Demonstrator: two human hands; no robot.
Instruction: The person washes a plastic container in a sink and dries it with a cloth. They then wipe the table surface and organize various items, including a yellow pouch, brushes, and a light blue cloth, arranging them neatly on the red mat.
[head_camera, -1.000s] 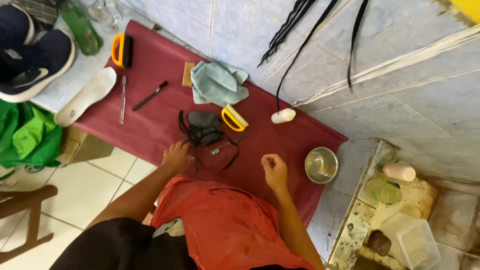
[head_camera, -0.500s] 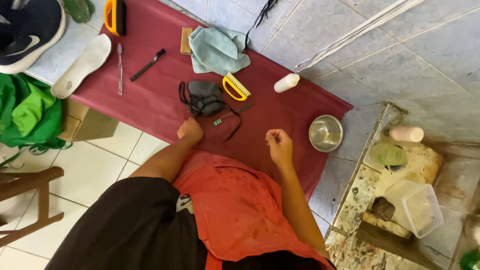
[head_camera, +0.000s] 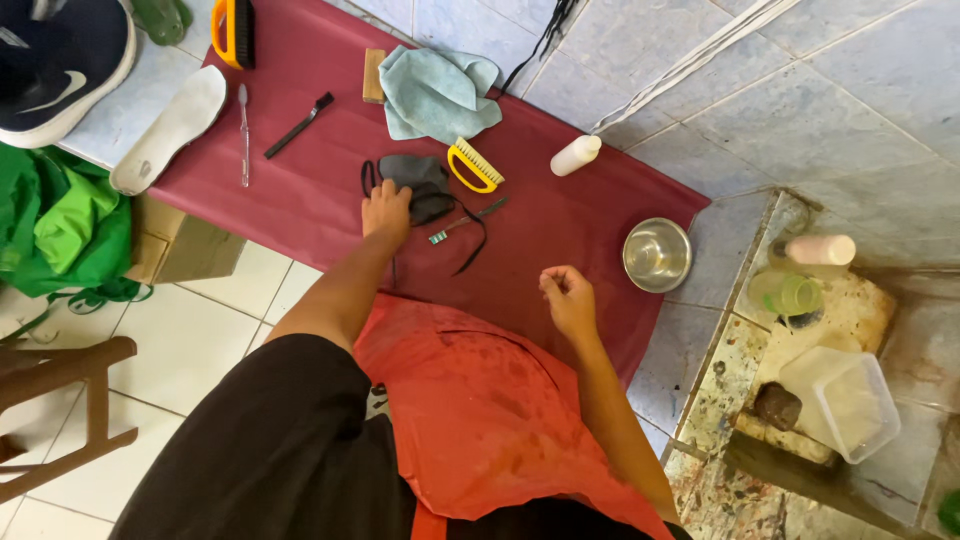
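Observation:
My left hand (head_camera: 386, 210) rests on a dark grey cloth item with black cords (head_camera: 418, 186) lying on the maroon mat (head_camera: 300, 190). Its fingers press on that item's near edge. My right hand (head_camera: 566, 296) hovers over the mat's near edge, fingers loosely curled, holding nothing. A yellow scrub brush (head_camera: 476, 166) lies just beyond the dark item, and a small toothbrush (head_camera: 466, 220) lies beside it. A steel bowl (head_camera: 656, 254) sits to the right of my right hand.
On the mat lie a light blue cloth (head_camera: 438, 92), a white bottle (head_camera: 575, 155), a black brush (head_camera: 298, 125), a clear toothbrush (head_camera: 243, 135) and a yellow-handled brush (head_camera: 232, 30). A white insole (head_camera: 170, 130) and dark shoe (head_camera: 60, 60) lie left. A plastic container (head_camera: 840, 400) stands right.
My left hand has moved forward from the mat's near edge onto the dark item. The camera view has shifted, so everything sits lower and closer.

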